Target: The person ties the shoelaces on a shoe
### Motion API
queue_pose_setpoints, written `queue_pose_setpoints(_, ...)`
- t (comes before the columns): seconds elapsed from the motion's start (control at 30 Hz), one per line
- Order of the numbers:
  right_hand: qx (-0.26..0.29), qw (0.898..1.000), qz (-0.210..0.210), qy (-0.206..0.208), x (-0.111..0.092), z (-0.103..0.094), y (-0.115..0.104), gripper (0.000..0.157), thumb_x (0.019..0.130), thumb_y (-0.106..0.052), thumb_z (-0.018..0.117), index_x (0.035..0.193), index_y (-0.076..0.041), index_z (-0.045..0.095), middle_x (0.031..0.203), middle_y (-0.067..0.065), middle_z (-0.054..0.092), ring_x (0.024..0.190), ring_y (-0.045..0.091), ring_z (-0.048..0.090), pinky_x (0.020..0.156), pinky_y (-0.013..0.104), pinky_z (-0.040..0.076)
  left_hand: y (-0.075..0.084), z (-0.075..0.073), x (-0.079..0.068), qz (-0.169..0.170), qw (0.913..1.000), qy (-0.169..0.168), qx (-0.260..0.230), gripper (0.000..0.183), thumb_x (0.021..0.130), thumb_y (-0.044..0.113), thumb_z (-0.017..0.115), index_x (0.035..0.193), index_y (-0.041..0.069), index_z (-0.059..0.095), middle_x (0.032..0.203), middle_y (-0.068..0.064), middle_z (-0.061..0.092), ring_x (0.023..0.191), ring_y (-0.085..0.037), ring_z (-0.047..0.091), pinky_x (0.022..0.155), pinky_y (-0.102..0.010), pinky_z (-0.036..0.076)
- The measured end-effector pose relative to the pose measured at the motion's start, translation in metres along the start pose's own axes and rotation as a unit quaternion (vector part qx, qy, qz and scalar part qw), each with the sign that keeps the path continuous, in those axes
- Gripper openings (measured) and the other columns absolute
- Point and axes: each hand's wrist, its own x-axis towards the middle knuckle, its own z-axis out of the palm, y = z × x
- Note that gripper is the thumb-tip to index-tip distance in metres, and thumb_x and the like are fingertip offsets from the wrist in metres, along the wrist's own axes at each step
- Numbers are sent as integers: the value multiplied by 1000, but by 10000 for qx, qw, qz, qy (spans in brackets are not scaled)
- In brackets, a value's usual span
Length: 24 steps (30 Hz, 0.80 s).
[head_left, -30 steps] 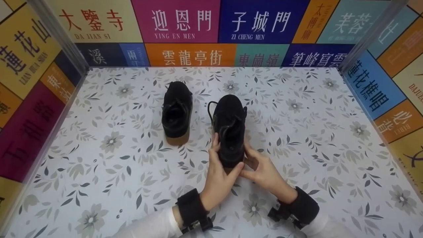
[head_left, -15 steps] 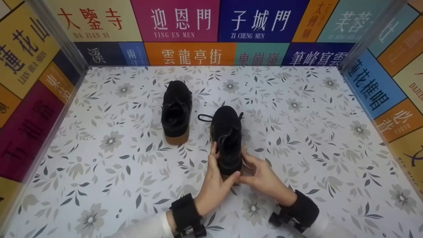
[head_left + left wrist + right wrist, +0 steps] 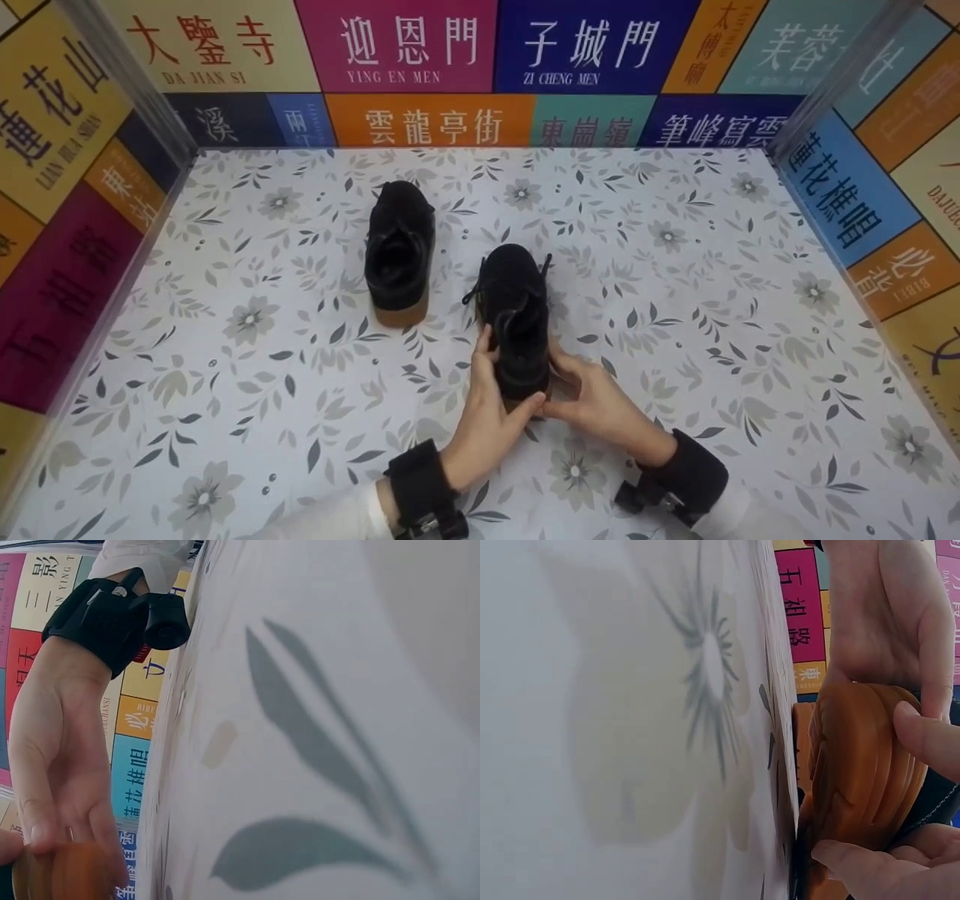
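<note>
Two black lace-up shoes with brown soles are in the head view, toes facing away from me. The left shoe (image 3: 400, 255) stands on the table alone. My left hand (image 3: 491, 420) grips the heel end of the right shoe (image 3: 517, 322), fingers along its left side and thumb at the back. From the other side my right hand (image 3: 600, 405) holds the same heel, its thumb near the left thumb. In the right wrist view the brown heel (image 3: 862, 765) shows its tread and looks slightly raised. The left wrist view catches only a piece of the brown sole (image 3: 75, 870).
A white floral-patterned cloth (image 3: 247, 405) covers the table. Upright panels with coloured lettered blocks stand along the back (image 3: 420, 52), the left (image 3: 67, 247) and the right (image 3: 862, 195). Both wrists wear black camera straps.
Both hands have drawn the right shoe toward me and slightly left, then nearly stopped. Its left lace loop swung outward and then dropped. The left shoe has stayed in place.
</note>
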Motion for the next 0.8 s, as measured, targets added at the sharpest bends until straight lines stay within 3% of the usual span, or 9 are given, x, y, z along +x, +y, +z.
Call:
queue_pose_setpoints(0.23,-358,9988,-3,-332,-4,-7,1,77,76,-17,79,141,-3,40,146,12,39,127,21,45,104,26,37,0,-4,-1,-16,9993,-360,110,97,81,15,72,148,2,2,132,-9,44,128,-21,39,111,-44,27)
queue_pose_setpoints(0.4,-470,9968,60,-649,-4,-11,1,79,77,-22,78,142,-3,37,147,13,37,129,22,43,106,19,32,1,-11,0,-182,9983,-522,199,100,76,11,75,148,3,5,131,-13,45,125,-22,44,109,-43,30)
queue_pose_setpoints(0.5,-569,9945,-21,-879,-3,-14,1,80,79,-21,77,144,-1,33,148,15,33,132,24,40,107,21,30,1,-16,2,-242,9973,-587,381,101,74,11,78,147,3,9,126,-12,46,121,-22,46,108,-43,32)
queue_pose_setpoints(0.6,-517,9929,-71,-1064,-4,-17,3,77,82,-20,73,144,2,32,149,18,30,131,27,41,106,30,34,-1,-21,2,-207,9953,-730,596,100,74,15,78,147,3,11,121,-9,46,121,-23,45,109,-42,32)
queue_pose_setpoints(0.8,-81,9923,16,-1239,-4,-21,4,72,89,-17,66,144,6,25,150,24,23,129,33,43,103,39,38,-3,-41,5,-263,9894,-1195,779,79,81,42,70,139,5,32,143,-10,36,134,-24,34,112,-43,27)
